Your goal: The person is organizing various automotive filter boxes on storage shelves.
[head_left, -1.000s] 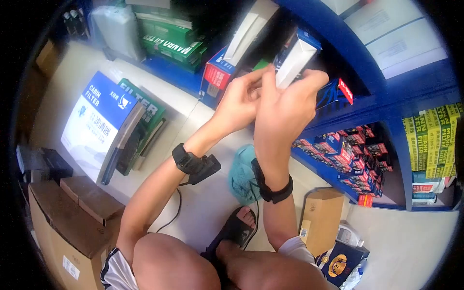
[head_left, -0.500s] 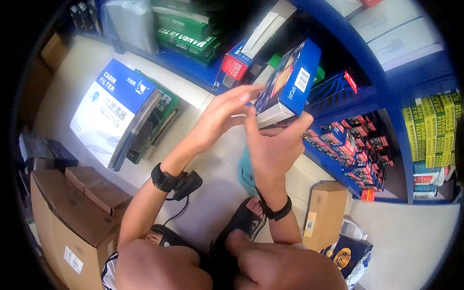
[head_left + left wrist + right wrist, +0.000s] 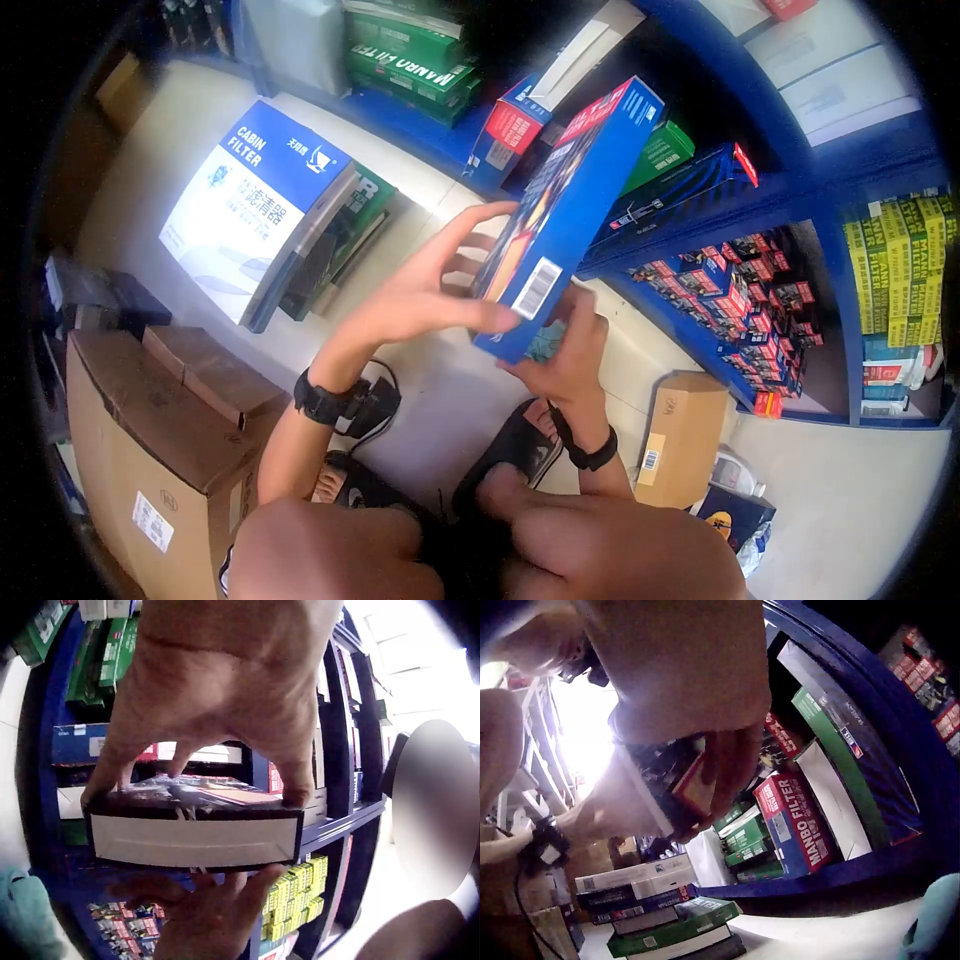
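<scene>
A flat blue box (image 3: 570,225) with a barcode on its narrow side stands tilted between both hands in the head view. The left hand (image 3: 435,285) grips its near left edge, thumb on the barcode side, fingers behind. Below the box's lower end, the right hand (image 3: 572,350) touches it with bent fingers. In the left wrist view, the left hand (image 3: 217,697) spans the box (image 3: 195,840) from above, and the right hand (image 3: 214,915) lies against its underside. The right wrist view shows the right hand's fingers over the box's printed face (image 3: 679,776).
A white and blue cabin filter box (image 3: 245,210) leans with green boxes on the floor at left. Cartons (image 3: 160,440) stand at lower left, another (image 3: 682,440) at right. Blue shelving (image 3: 800,190) holds filter boxes. A teal bag (image 3: 30,915) lies by the shelf.
The box has come down and nearer the body, turning so its blue side shows at full length. The left hand has moved onto its near edge; the right hand has shifted lower.
</scene>
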`<action>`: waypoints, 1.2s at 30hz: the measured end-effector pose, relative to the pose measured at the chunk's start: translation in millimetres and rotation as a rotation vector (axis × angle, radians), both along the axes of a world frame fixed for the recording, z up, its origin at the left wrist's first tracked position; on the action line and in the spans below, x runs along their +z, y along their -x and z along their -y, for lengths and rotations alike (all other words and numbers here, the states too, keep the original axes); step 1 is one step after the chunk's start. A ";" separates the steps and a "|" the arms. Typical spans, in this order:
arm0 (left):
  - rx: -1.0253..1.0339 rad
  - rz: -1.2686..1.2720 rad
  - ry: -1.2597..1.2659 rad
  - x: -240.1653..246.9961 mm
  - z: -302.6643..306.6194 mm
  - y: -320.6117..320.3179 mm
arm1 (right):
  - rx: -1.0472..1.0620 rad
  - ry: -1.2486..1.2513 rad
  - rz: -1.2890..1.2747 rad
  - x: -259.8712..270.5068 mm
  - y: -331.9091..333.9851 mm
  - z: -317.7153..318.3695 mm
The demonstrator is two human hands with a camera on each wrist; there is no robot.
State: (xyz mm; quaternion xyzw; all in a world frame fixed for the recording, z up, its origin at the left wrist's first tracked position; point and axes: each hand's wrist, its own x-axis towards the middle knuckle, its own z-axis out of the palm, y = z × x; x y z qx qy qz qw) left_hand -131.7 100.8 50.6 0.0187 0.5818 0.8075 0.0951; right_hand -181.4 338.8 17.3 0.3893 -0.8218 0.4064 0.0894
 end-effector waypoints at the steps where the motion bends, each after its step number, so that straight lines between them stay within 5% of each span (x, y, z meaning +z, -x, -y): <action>1: -0.020 0.047 -0.029 -6.3 3.9 -5.7 | 0.003 0.006 0.020 -4.6 3.1 -6.0; 4: -0.036 0.085 -0.038 -28.7 8.5 -30.3 | 0.083 0.188 0.211 -5.6 9.8 -6.1; 12: 0.028 0.060 -0.011 -51.6 0.6 -53.3 | -0.007 0.129 0.311 -16.5 -1.3 6.0; 20: 0.123 -0.175 0.158 -10.5 -17.9 -12.1 | -0.031 0.307 0.259 10.3 -11.5 1.6; 25: 0.083 -0.285 0.208 -3.5 -20.5 22.1 | 0.015 0.199 0.233 33.2 1.3 -5.3; 36: 0.208 -0.260 0.068 20.2 -35.4 96.4 | -0.101 0.310 0.294 67.3 72.6 34.1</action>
